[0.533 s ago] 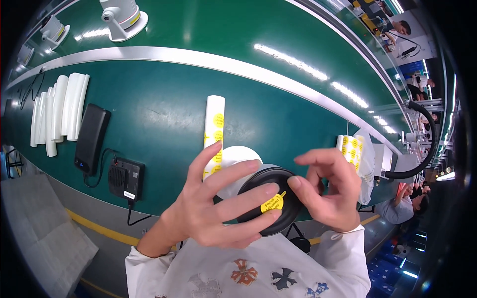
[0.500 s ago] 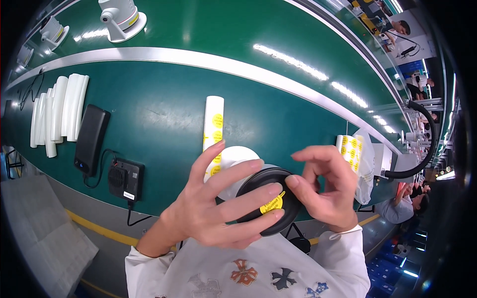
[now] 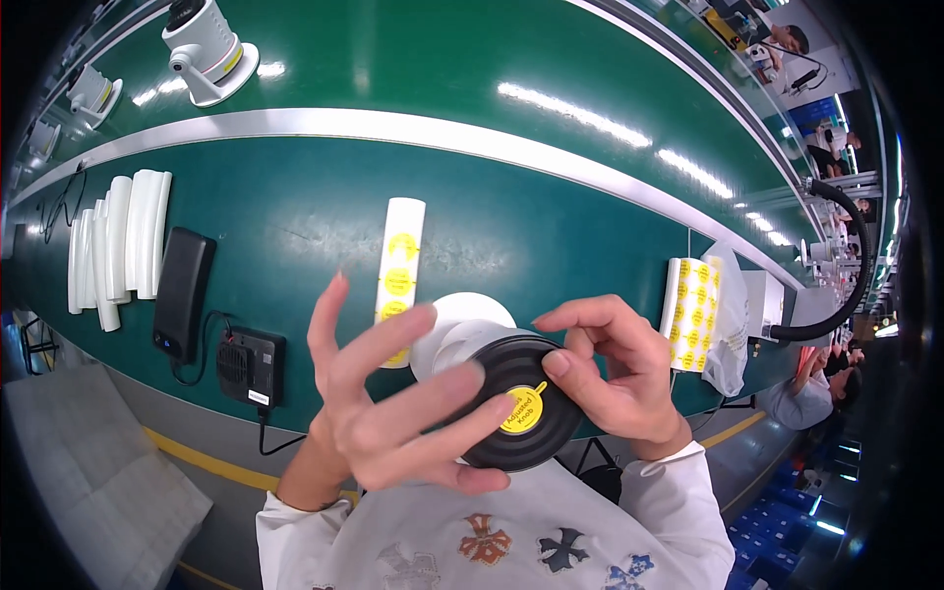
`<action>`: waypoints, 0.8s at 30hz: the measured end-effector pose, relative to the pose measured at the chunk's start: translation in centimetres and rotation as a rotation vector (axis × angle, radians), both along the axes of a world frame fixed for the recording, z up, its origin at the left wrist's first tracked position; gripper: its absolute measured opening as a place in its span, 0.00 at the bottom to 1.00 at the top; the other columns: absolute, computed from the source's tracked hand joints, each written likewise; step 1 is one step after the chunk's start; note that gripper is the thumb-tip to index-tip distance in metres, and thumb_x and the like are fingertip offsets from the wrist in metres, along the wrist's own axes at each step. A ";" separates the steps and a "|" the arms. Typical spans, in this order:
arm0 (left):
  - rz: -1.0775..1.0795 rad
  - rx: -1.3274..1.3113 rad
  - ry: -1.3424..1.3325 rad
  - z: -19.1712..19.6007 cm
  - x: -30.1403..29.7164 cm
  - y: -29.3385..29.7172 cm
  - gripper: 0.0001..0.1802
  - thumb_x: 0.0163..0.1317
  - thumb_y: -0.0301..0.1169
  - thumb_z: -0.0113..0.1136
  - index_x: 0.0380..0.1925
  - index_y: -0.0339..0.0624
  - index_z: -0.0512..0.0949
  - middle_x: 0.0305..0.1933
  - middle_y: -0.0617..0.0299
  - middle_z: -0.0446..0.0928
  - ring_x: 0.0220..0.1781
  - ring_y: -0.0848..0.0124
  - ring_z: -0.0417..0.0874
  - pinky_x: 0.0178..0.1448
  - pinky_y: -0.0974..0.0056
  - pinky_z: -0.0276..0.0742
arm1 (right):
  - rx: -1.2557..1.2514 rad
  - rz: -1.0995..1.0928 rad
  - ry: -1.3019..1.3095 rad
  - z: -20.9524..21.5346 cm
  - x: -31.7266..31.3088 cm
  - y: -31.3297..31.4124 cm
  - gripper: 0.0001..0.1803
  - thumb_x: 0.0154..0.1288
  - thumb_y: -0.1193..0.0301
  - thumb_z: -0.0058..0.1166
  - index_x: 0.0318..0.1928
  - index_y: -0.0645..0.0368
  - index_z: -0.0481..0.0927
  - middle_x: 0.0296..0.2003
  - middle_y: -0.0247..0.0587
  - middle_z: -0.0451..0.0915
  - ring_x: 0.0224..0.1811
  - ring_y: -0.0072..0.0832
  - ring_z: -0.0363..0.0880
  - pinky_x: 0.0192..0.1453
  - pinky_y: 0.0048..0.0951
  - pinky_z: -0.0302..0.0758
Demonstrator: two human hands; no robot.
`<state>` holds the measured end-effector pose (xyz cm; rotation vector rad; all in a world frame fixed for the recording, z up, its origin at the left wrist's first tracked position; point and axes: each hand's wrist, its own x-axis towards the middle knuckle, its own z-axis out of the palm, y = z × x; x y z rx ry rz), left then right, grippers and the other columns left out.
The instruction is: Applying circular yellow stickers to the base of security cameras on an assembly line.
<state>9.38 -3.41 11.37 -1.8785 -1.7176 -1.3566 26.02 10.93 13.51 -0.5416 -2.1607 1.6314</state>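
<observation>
I hold a white device with a round black base (image 3: 511, 398) close in front of me, base turned up toward the camera. A round yellow sticker (image 3: 522, 408) sits on the black base. My left hand (image 3: 388, 413) cups the device from the left, fingers spread across the base. My right hand (image 3: 615, 379) grips its right rim, the thumb pressing beside the sticker. A white strip with yellow stickers (image 3: 398, 270) lies on the green bench (image 3: 295, 206) just behind my hands.
A sheet of yellow stickers (image 3: 688, 310) lies at the right beside a clear bag. A black pad (image 3: 184, 290), a small black box with cable (image 3: 249, 366) and white curved parts (image 3: 118, 241) lie at the left. White camera devices (image 3: 202, 44) stand beyond the rail. Other people sit at the far right.
The device has turned a little so the yellow sticker now faces up flat on the base. My left fingers have spread wider; my right thumb has moved beside the sticker.
</observation>
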 end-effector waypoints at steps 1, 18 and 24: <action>-0.005 -0.002 0.000 -0.3 0.2 -0.1 0.18 0.49 0.57 0.59 0.33 0.63 0.85 0.46 0.73 0.75 0.52 0.56 0.76 0.61 0.31 0.57 | -0.002 -0.005 0.010 0.0 0.0 0.0 0.15 0.58 0.79 0.60 0.47 0.63 0.76 0.13 0.22 0.59 0.15 0.10 0.54 0.21 0.18 0.50; -0.271 -0.184 -0.043 0.4 -1.0 1.5 0.26 0.46 0.62 0.60 0.41 0.63 0.83 0.59 0.54 0.68 0.61 0.47 0.69 0.64 0.34 0.56 | 0.024 0.108 0.334 -2.8 0.5 1.2 0.51 0.35 0.61 0.78 0.61 0.64 0.67 0.49 0.46 0.72 0.45 0.31 0.73 0.51 0.30 0.70; -0.321 -0.187 -0.493 -1.6 -2.0 1.5 0.50 0.42 0.54 0.72 0.61 0.36 0.65 0.69 0.40 0.54 0.69 0.47 0.57 0.70 0.48 0.53 | -0.132 0.293 0.269 -5.7 -0.1 1.6 0.62 0.29 0.62 0.81 0.66 0.64 0.56 0.58 0.57 0.70 0.57 0.45 0.73 0.62 0.40 0.70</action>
